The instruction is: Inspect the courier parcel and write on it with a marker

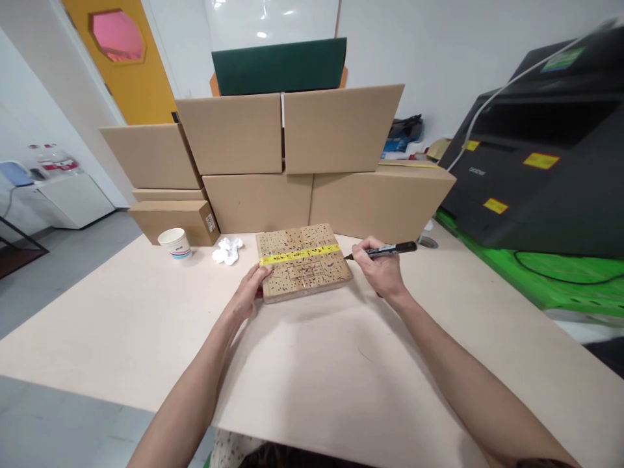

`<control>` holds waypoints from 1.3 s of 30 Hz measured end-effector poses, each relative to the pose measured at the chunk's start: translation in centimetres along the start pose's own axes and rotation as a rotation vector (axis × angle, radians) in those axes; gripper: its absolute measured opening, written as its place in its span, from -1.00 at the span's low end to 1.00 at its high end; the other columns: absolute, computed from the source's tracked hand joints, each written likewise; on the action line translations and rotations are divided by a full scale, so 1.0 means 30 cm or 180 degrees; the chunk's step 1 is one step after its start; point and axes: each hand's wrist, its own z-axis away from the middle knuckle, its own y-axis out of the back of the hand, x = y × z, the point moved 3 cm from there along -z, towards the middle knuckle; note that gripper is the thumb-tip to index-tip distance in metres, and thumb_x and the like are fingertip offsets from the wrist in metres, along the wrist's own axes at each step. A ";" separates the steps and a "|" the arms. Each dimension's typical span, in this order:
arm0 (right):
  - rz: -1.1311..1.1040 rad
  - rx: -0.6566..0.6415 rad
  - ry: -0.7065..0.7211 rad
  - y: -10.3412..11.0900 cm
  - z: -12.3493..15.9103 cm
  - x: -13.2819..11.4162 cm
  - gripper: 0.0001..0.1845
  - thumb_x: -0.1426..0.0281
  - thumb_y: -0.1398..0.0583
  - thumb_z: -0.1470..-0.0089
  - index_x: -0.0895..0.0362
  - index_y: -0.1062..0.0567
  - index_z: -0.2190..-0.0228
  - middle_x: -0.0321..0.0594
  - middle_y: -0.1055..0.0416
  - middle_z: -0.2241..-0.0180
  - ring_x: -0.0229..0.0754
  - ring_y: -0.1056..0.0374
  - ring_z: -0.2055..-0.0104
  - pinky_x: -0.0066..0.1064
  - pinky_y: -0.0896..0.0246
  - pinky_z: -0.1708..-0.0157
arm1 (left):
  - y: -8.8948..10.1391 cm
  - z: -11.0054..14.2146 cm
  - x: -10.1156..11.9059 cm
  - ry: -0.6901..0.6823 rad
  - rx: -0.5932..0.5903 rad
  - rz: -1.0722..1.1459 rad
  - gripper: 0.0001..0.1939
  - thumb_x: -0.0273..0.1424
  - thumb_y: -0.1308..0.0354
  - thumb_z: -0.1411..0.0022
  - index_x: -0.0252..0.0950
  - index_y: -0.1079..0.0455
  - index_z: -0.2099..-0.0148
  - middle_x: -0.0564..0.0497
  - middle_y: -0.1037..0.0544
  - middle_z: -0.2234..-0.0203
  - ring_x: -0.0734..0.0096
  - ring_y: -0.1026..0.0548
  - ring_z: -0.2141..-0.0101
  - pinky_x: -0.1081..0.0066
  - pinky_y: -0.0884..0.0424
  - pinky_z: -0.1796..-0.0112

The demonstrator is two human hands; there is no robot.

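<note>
A flat cardboard box (312, 270), covered in black marks and crossed by a strip of yellow tape (299, 254), lies on the table in front of me. My left hand (252, 286) grips its left front corner, with the thumb on top and the other fingers partly hidden at the side. Between the fingers of my right hand (383, 270) is a black marker pen (392, 249), held like a pencil. The marker's tip points left, close to the box's right edge; whether it touches cannot be made out.
Stacked brown cartons (258, 203) stand along the back of the table (312, 370). A paper cup (175, 244) and crumpled white tissue (227, 251) sit at the left. On the right, a large black printer (550, 156) rests on a green surface (517, 276).
</note>
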 end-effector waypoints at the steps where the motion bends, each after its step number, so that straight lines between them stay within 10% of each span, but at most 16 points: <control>1: 0.0029 -0.0035 0.0000 0.002 0.001 0.000 -0.74 0.28 -0.20 -0.05 0.04 -0.33 0.60 -0.40 -0.25 0.61 -0.25 -0.15 0.51 -0.38 -0.05 0.45 | 0.001 -0.001 -0.001 -0.0008 0.0003 -0.0013 -0.34 0.00 -0.36 -0.02 -0.30 -0.51 -0.08 -0.16 -0.71 0.14 0.04 -0.65 0.13 0.32 -0.48 0.28; 17: 0.0271 -0.0902 -0.0181 0.010 0.002 -0.017 -0.81 0.30 -0.16 0.07 0.06 -0.31 0.64 -0.40 -0.21 0.65 -0.27 -0.11 0.54 -0.39 0.04 0.49 | 0.003 -0.003 -0.006 0.0003 -0.0062 -0.0018 -0.38 -0.01 -0.32 -0.11 -0.28 -0.47 -0.12 -0.17 -0.69 0.03 0.04 -0.65 0.03 0.32 -0.51 0.22; 35: 0.0593 -0.0149 0.0061 0.046 -0.022 0.009 -0.73 0.22 -0.18 -0.10 0.04 -0.35 0.57 -0.36 -0.31 0.61 -0.21 -0.21 0.51 -0.37 -0.09 0.45 | 0.006 -0.005 -0.011 0.0021 -0.0006 -0.0051 -0.35 0.05 -0.32 -0.13 -0.30 -0.50 -0.09 -0.19 -0.70 0.07 0.05 -0.66 0.08 0.31 -0.50 0.21; 39: 0.1272 -0.0640 0.0117 0.083 -0.001 0.094 -0.80 0.25 -0.15 -0.18 0.06 -0.52 0.39 -0.20 -0.52 0.39 -0.09 -0.40 0.34 -0.31 -0.23 0.28 | 0.004 -0.002 -0.012 -0.0047 0.0000 -0.0061 -0.29 0.15 -0.31 -0.11 -0.32 -0.51 -0.07 -0.21 -0.69 0.05 0.02 -0.65 0.07 0.28 -0.49 0.18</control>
